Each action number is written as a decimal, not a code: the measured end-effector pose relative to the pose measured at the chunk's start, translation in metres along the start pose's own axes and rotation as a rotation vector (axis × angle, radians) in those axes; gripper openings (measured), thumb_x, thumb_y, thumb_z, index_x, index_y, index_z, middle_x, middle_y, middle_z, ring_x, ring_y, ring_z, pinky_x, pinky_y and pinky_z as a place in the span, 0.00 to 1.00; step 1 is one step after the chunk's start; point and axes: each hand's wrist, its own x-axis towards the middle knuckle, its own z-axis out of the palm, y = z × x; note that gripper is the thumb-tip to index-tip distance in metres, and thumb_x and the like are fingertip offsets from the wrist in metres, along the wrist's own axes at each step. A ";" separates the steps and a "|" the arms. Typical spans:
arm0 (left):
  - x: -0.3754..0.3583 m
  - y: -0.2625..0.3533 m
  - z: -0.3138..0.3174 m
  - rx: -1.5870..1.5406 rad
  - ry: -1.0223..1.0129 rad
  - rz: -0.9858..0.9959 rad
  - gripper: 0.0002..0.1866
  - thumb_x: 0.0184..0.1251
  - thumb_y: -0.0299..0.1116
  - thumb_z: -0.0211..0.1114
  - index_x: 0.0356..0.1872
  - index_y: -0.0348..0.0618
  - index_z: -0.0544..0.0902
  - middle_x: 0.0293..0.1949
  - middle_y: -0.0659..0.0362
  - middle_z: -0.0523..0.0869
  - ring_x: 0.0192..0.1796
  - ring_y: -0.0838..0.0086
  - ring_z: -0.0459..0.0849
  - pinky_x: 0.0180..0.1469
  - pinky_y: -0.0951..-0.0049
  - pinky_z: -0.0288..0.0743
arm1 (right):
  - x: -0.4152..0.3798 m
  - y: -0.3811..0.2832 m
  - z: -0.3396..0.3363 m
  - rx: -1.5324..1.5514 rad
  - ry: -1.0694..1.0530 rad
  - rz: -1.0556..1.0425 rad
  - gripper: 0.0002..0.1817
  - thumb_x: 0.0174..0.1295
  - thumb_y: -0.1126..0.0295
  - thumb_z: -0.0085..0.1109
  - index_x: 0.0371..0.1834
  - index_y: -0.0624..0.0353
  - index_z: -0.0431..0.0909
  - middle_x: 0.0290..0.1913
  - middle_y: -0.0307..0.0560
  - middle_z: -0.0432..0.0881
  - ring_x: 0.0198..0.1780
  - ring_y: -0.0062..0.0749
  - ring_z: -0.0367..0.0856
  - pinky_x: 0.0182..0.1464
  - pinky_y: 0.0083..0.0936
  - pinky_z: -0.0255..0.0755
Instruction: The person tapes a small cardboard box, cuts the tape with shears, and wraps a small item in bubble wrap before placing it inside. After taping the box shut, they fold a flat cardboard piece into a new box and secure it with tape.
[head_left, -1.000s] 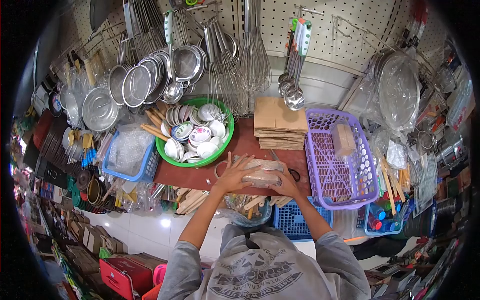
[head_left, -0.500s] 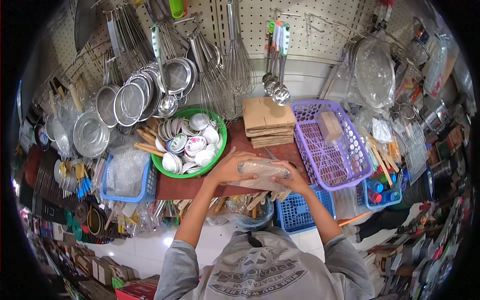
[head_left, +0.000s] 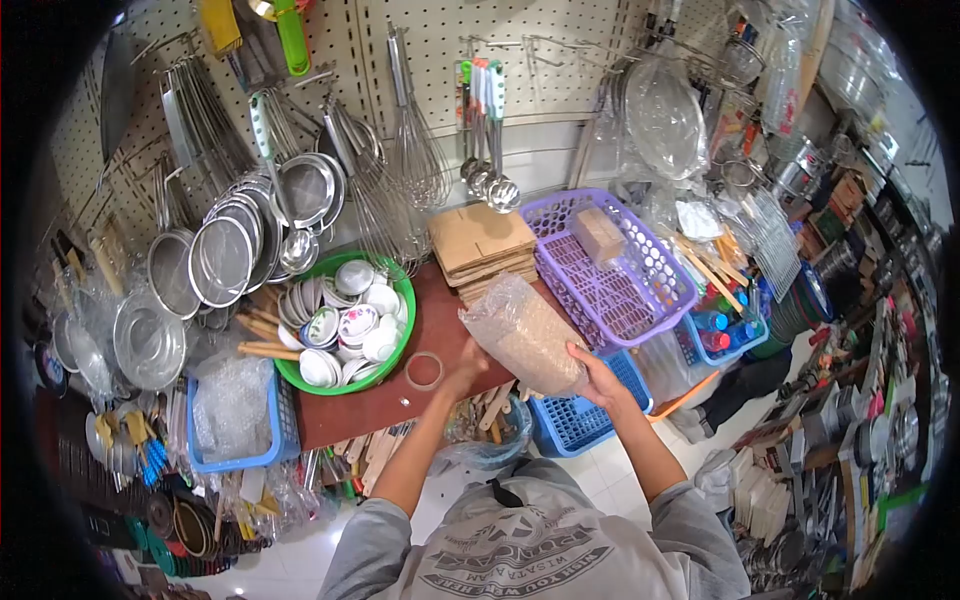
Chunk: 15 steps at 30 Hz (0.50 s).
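Observation:
A brown cardboard package wrapped in bubble wrap (head_left: 528,338) is held tilted above the front of the red-brown table (head_left: 440,330). My right hand (head_left: 600,380) grips its lower right end, thumb on top. My left hand (head_left: 462,372) is apart from the package at its lower left, with fingers smeared by motion. Just left of that hand, a ring-shaped roll of tape (head_left: 424,371) lies on the table. Behind the package stands a stack of flat cardboard pieces (head_left: 482,243), partly overlapped by it.
A green basin (head_left: 409,312) of small bowls (head_left: 357,325) stands left, a purple basket (head_left: 655,326) with a small box (head_left: 600,235) right. Blue baskets (head_left: 285,410) flank the table. Whisks (head_left: 415,160), strainers (head_left: 222,262) and ladles (head_left: 502,193) hang from the pegboard behind.
The package went from lying between both hands to being raised and tilted in my right hand. My left hand has come off it. The tape roll now shows. The view has shifted right.

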 end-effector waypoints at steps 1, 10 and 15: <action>0.001 -0.004 0.008 0.010 -0.012 -0.034 0.58 0.52 0.62 0.74 0.76 0.40 0.54 0.71 0.52 0.66 0.73 0.61 0.65 0.74 0.58 0.60 | -0.002 0.001 0.002 0.043 0.007 0.004 0.37 0.70 0.48 0.56 0.74 0.59 0.60 0.69 0.53 0.72 0.68 0.44 0.72 0.68 0.48 0.67; 0.038 0.011 0.084 -0.123 0.093 -0.112 0.38 0.61 0.37 0.74 0.67 0.34 0.64 0.59 0.50 0.77 0.61 0.65 0.77 0.61 0.66 0.74 | -0.030 -0.016 0.019 0.197 -0.058 0.015 0.37 0.71 0.42 0.47 0.76 0.54 0.58 0.71 0.54 0.69 0.68 0.51 0.73 0.62 0.57 0.73; 0.069 0.000 0.084 -0.140 0.054 -0.095 0.35 0.60 0.38 0.73 0.64 0.34 0.66 0.56 0.50 0.79 0.58 0.67 0.79 0.59 0.67 0.74 | -0.030 -0.041 0.007 -0.009 0.104 -0.034 0.38 0.69 0.44 0.54 0.74 0.57 0.59 0.67 0.54 0.73 0.64 0.44 0.77 0.61 0.50 0.77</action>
